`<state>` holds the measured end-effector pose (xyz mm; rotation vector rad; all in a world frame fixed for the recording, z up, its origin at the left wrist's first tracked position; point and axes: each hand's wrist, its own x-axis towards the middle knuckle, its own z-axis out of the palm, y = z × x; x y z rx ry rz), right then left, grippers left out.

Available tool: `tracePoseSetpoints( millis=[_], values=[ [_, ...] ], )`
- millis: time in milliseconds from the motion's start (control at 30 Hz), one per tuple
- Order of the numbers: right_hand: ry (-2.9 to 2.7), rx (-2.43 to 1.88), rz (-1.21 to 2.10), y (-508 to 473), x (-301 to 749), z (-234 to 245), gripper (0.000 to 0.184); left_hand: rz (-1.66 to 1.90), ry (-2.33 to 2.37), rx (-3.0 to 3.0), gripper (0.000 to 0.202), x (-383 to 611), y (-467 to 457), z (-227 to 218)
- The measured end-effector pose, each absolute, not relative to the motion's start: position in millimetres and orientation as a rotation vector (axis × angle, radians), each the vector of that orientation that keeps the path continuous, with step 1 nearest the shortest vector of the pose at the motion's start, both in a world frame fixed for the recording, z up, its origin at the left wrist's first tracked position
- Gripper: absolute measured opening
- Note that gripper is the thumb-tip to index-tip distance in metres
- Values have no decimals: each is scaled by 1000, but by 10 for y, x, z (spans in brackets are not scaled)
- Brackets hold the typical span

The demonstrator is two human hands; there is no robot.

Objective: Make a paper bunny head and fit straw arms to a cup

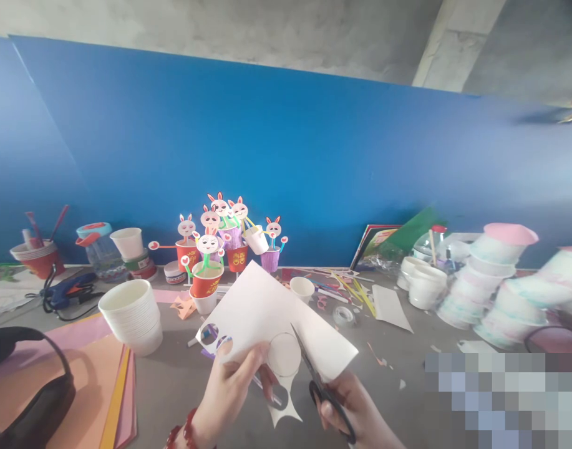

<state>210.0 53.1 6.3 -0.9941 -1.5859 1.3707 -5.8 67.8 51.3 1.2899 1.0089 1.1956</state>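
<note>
My left hand (241, 374), with a red bead bracelet at the wrist, pinches a sheet of white paper (262, 299) by its near edge. Round holes are cut along the sheet's left side. Near the fingers a drawn circle (284, 355) shows, and a ragged strip hangs below it. In my right hand (349, 408) are black-handled scissors (320, 390), my fingers through the loops. Their blades lie against the paper just right of the circle, pointing up and left. How far the blades are parted I cannot tell.
Rabbit-faced paper cup figures (206, 243) stand by the blue wall (314, 156). A stack of white cups (131, 315), headphones (56, 386) and coloured paper (98, 374) lie left. Painted cup stacks (484, 274), a tape roll (344, 316) and paper scraps are to the right.
</note>
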Motion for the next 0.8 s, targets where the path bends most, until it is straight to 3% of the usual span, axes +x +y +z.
tracePoseSetpoints(
  millis=[633, 800],
  values=[
    [-1563, -973, 1402, 531, 2138, 66, 65, 1208, 1059, 1283, 43, -48, 617, 658],
    [-1481, -1002, 1377, 543, 2134, -106, 78, 1174, 1034, 1289, 42, -82, 660, 594]
  ],
)
